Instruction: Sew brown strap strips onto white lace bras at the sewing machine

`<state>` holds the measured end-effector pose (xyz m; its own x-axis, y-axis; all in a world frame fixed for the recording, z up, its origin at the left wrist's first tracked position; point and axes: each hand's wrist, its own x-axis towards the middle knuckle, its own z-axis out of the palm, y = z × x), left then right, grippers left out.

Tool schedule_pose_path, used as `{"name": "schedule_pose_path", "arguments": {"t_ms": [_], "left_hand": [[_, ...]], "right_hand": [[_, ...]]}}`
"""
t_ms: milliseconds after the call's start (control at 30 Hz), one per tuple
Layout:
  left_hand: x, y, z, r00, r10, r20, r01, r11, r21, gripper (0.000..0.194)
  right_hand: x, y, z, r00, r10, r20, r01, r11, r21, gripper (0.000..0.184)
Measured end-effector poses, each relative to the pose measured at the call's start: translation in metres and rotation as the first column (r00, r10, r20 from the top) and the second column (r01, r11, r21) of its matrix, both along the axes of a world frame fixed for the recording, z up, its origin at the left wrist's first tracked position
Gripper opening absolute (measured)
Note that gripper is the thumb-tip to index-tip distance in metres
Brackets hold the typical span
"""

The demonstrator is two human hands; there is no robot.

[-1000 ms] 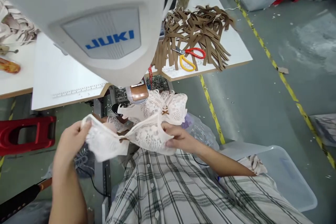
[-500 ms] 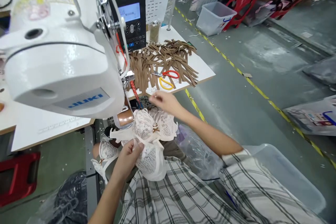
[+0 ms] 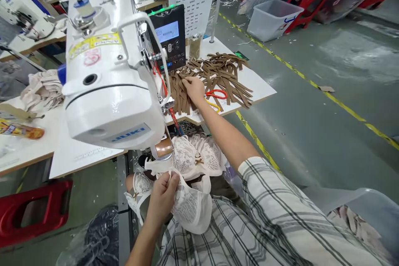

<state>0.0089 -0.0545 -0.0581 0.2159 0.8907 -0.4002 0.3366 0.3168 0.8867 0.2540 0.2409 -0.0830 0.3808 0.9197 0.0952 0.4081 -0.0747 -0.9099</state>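
Note:
My left hand (image 3: pixel 163 199) is closed on a white lace garment (image 3: pixel 191 210) held over my lap, below the sewing machine. More white lace pieces (image 3: pixel 193 156) hang just above it. My right hand (image 3: pixel 193 88) reaches out to the pile of brown strips (image 3: pixel 218 77) on the white table (image 3: pixel 255 85); its fingers pinch at one strip near the pile's left side. Red-handled scissors (image 3: pixel 216 93) and a yellow-handled tool (image 3: pixel 213 105) lie just right of that hand.
A white JUKI sewing machine (image 3: pixel 109 75) with a black control panel (image 3: pixel 170 37) stands ahead. A red stool (image 3: pixel 31 212) sits at lower left, a clear bin (image 3: pixel 358 216) at lower right, another bin (image 3: pixel 272 18) far across the yellow-lined floor (image 3: pixel 311 83).
My right hand left the lace garment and reached forward onto the brown strips. My left hand gathered the garment alone. The view lifted up over the machine.

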Motion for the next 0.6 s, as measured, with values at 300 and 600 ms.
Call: {"name": "schedule_pose_path", "arguments": {"t_ms": [300,600], "left_hand": [[-0.006,-0.007,0.043,0.983,-0.104,-0.149,0.16,0.88,0.448,0.02],[0.02,-0.006,0.026,0.956,-0.098,-0.275,0.145,0.977,0.157,0.025]], "right_hand": [[-0.034,-0.174,0.016,-0.021,0.037,-0.999,-0.355,0.934,0.042,0.031],[-0.079,-0.259,0.041,-0.375,-0.037,-0.926,-0.302,0.949,0.085,0.018]]}}
